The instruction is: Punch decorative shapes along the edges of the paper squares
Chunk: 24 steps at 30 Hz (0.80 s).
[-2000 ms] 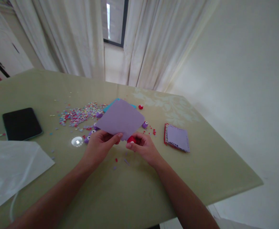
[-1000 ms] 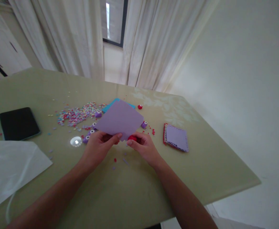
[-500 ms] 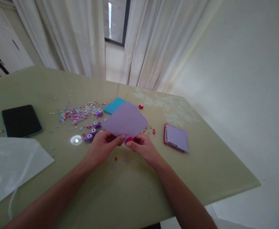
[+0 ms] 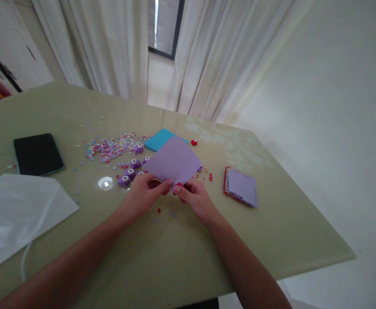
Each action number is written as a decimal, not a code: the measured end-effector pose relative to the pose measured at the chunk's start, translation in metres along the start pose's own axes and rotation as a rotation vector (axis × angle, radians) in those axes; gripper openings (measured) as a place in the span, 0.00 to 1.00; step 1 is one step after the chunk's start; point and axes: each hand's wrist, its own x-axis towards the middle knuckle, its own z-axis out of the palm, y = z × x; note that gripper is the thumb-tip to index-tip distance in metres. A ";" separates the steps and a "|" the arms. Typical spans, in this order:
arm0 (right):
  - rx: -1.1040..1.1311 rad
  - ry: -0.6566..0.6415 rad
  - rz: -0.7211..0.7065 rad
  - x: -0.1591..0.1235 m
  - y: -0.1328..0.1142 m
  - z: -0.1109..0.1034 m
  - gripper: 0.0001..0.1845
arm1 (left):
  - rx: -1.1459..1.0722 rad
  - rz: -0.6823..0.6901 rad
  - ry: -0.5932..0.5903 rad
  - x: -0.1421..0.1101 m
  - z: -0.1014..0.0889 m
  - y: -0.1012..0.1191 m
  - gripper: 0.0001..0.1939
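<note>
My left hand pinches the near edge of a purple sheet of paper between thumb and fingers, holding it tilted above the table. My right hand is closed around a small red craft punch at the paper's near corner; fingers cover most of it. Left of the paper lie several purple craft punches with white round tops, and another red craft punch stands beyond it. A blue stack of paper lies partly hidden behind the sheet.
Confetti is scattered at the back left. A purple-topped stack of edged sheets lies on the right. On the left are a black tablet and a white bag. Curtains hang behind the table.
The purple sheet has shifted right and closer to the red craft punch, so its corner now meets it. More of the blue stack and purple punches shows. The view has shifted slightly.
</note>
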 end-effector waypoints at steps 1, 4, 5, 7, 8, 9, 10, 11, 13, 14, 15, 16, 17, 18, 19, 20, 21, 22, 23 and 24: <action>-0.006 0.001 -0.002 0.000 0.001 0.000 0.26 | -0.005 -0.003 -0.002 0.000 0.000 0.000 0.17; -0.010 0.010 -0.006 0.002 0.002 0.001 0.27 | -0.022 -0.005 -0.001 0.000 0.000 -0.001 0.19; -0.007 0.017 -0.006 0.002 0.003 0.002 0.28 | -0.024 -0.005 0.002 0.000 0.000 -0.001 0.19; 0.000 0.037 0.006 0.003 0.004 0.003 0.29 | -0.023 -0.002 0.005 0.000 0.000 -0.001 0.19; 0.005 0.049 0.015 0.003 0.004 0.003 0.29 | -0.023 -0.001 0.005 0.000 0.000 0.000 0.19; 0.009 0.059 0.025 0.003 0.004 0.004 0.29 | -0.021 0.000 0.006 0.000 0.000 0.000 0.18; 0.013 0.066 0.032 0.003 0.004 0.005 0.29 | -0.017 0.001 0.007 0.000 0.001 0.000 0.18; 0.019 0.071 0.031 0.002 0.003 0.006 0.29 | -0.010 0.000 0.005 -0.001 0.001 0.000 0.18; 0.035 0.075 0.008 0.002 0.001 0.007 0.27 | 0.001 -0.006 0.000 -0.002 0.001 0.001 0.18; 0.044 0.077 -0.008 0.002 0.000 0.008 0.27 | -0.002 -0.009 -0.004 -0.002 0.001 0.002 0.18; 0.050 0.076 -0.019 0.003 0.000 0.008 0.26 | -0.010 -0.010 -0.005 -0.003 0.001 0.002 0.18; 0.057 0.071 -0.022 0.003 0.000 0.008 0.27 | -0.019 -0.010 -0.006 -0.003 0.002 0.003 0.18; 0.064 0.060 -0.014 0.004 0.001 0.008 0.27 | -0.024 -0.009 -0.004 -0.004 0.002 0.004 0.18; 0.076 0.051 0.005 0.004 0.003 0.008 0.28 | -0.022 -0.009 0.000 -0.004 0.002 0.005 0.19; 0.093 0.045 0.026 0.005 0.004 0.008 0.29 | -0.016 -0.007 0.008 -0.004 0.002 0.006 0.19; 0.112 0.041 0.045 0.005 0.005 0.007 0.30 | -0.011 -0.004 0.018 -0.004 0.001 0.008 0.19; 0.129 0.040 0.053 0.005 0.006 0.006 0.31 | -0.013 0.004 0.032 -0.003 0.001 0.009 0.19; 0.141 0.038 0.052 0.004 0.005 0.005 0.31 | -0.023 0.014 0.047 -0.003 0.000 0.009 0.20; 0.147 0.034 0.042 0.004 0.004 0.004 0.31 | -0.040 0.024 0.064 -0.003 -0.001 0.010 0.20; 0.151 0.030 0.027 0.003 0.003 0.002 0.31 | -0.057 0.031 0.079 -0.002 -0.002 0.011 0.20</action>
